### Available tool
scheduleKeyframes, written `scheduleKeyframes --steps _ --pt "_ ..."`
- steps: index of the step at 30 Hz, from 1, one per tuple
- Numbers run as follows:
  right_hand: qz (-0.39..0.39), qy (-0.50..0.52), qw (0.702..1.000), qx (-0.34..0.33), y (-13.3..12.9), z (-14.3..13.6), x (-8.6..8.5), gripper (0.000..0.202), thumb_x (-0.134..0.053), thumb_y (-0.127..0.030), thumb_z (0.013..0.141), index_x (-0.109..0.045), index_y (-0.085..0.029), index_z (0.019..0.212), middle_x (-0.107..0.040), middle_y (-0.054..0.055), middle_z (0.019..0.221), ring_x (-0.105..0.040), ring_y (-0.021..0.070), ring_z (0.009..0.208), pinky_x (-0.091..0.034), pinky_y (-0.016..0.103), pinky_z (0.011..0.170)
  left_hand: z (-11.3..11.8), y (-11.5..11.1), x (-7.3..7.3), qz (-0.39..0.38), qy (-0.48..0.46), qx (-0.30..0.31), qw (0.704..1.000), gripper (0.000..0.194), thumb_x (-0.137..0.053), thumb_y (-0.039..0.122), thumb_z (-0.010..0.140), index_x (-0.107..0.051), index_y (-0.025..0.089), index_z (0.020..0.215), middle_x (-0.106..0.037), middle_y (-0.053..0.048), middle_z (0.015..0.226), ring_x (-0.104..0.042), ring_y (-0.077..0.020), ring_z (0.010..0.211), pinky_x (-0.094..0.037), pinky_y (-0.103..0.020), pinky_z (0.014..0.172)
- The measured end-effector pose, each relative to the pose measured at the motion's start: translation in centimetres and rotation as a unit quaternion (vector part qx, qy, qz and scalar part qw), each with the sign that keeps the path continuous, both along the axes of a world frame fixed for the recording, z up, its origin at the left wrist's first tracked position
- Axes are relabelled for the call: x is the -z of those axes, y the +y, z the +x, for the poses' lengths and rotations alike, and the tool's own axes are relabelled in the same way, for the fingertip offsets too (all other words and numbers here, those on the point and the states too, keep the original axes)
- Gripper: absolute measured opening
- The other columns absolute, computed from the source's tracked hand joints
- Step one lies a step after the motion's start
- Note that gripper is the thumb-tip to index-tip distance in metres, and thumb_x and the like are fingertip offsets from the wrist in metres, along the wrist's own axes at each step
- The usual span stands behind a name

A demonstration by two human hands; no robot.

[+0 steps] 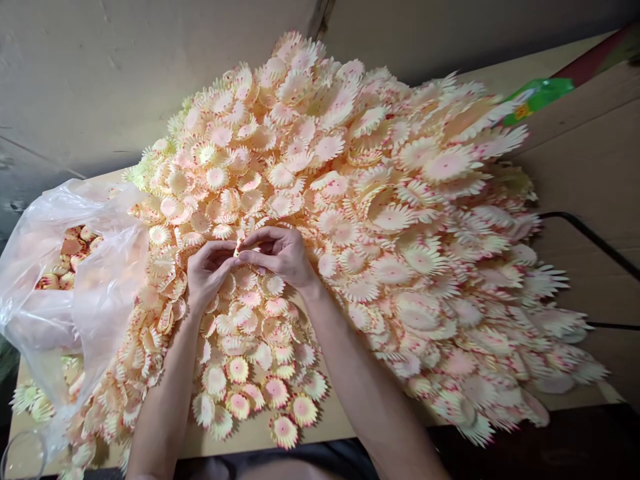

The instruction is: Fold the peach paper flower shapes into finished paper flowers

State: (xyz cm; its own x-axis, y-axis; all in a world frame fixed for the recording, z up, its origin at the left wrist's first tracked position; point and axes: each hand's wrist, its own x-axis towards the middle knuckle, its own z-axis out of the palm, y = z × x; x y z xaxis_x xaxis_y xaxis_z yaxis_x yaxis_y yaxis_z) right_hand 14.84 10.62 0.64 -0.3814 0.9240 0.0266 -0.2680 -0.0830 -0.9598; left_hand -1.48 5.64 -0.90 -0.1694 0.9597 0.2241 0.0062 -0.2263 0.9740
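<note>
Both hands meet near the middle of the view, over a big pile of artificial flower petal pieces (330,187). Between the fingertips of my left hand (207,267) and my right hand (285,257) is one small cream petal piece (239,247) with red-tipped edges, seen edge-on. Thumb and fingers of each hand pinch it. Below the hands, between my forearms, lie many smaller round petal pieces (250,320) with fringed rims and pink centres. Some of them lie singly near the table's front edge.
A translucent plastic bag (110,267) at the left holds more rolled pieces. Bare table (340,413) shows at the front. A green wrapper (543,97) sticks out at the back right, and a black cable (595,243) runs at the right. A clear round rim (24,453) is at bottom left.
</note>
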Motion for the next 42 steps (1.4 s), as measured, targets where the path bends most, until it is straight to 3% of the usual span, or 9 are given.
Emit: scheduleKeyframes --steps 8,21,28,32,35,40,42 --pt "-0.011 -0.008 1.0 0.008 0.1 -0.1 0.2 0.033 -0.092 -0.037 0.056 -0.073 -0.019 0.077 -0.073 0.0 0.07 -0.053 0.0074 0.04 -0.041 0.022 0.037 0.0 0.1 0.1 -0.005 -0.009 0.01 1.0 0.036 -0.086 0.039 0.068 -0.072 0.016 0.093 -0.076 -0.005 0.091 -0.073 -0.0152 0.079 -0.06 -0.027 0.077" --pt "0.011 0.012 1.0 -0.005 -0.1 -0.1 0.0 0.023 -0.086 -0.026 0.063 -0.071 -0.016 0.076 -0.065 -0.003 0.058 -0.049 0.0055 0.04 -0.04 0.019 0.038 0.2 0.0 -0.5 -0.018 -0.038 0.024 0.999 0.04 -0.092 0.033 0.06 -0.073 0.016 0.091 -0.076 -0.004 0.087 -0.072 -0.0141 0.075 -0.059 -0.024 0.072" --pt "0.016 -0.009 1.0 0.012 0.0 -0.1 0.5 0.02 -0.082 -0.028 0.066 -0.067 -0.018 0.075 -0.062 -0.004 0.058 -0.046 0.0051 0.038 -0.035 0.019 0.036 0.3 -0.2 -1.1 -0.046 0.032 -0.05 0.997 0.027 -0.075 0.04 0.081 -0.074 0.014 0.084 -0.072 -0.003 0.072 -0.063 -0.0096 0.06 -0.05 -0.019 0.057" --pt "0.033 -0.021 0.997 0.064 0.2 0.1 0.8 0.018 -0.078 -0.03 0.069 -0.065 -0.018 0.074 -0.069 0.0 0.075 -0.045 0.004 0.039 -0.033 0.02 0.035 0.1 0.0 -0.7 -0.041 0.002 -0.127 0.991 0.033 -0.073 0.047 0.08 -0.069 0.014 0.078 -0.065 0.0 0.066 -0.062 -0.0092 0.057 -0.051 -0.018 0.056" --pt "0.065 -0.036 0.995 0.07 0.3 0.2 0.8 0.01 -0.073 -0.027 0.073 -0.067 -0.019 0.075 -0.067 -0.001 0.073 -0.042 0.004 0.04 -0.031 0.02 0.036 0.1 0.2 -0.6 -0.04 -0.001 -0.162 0.986 0.037 -0.074 0.05 0.078 -0.068 0.014 0.076 -0.062 0.002 0.064 -0.06 -0.0082 0.054 -0.05 -0.017 0.055" --pt "0.175 -0.099 0.979 0.041 0.2 0.1 0.6 0.009 -0.066 -0.022 0.079 -0.075 -0.02 0.079 -0.068 0.004 0.084 -0.061 0.0127 0.07 -0.044 0.022 0.052 0.3 0.1 -0.8 -0.038 0.03 -0.132 0.99 0.032 -0.075 0.046 0.078 -0.07 0.014 0.077 -0.066 0.0 0.065 -0.059 -0.0084 0.055 -0.047 -0.017 0.053" --pt "0.184 -0.12 0.974 0.046 0.1 -0.1 0.7 0.005 -0.07 -0.023 0.078 -0.073 -0.019 0.078 -0.068 0.004 0.086 -0.062 0.0138 0.074 -0.045 0.023 0.054 0.4 0.0 -0.8 -0.029 0.044 -0.101 0.994 0.029 -0.076 0.043 0.078 -0.072 0.014 0.079 -0.068 -0.002 0.067 -0.06 -0.0088 0.056 -0.048 -0.018 0.054"
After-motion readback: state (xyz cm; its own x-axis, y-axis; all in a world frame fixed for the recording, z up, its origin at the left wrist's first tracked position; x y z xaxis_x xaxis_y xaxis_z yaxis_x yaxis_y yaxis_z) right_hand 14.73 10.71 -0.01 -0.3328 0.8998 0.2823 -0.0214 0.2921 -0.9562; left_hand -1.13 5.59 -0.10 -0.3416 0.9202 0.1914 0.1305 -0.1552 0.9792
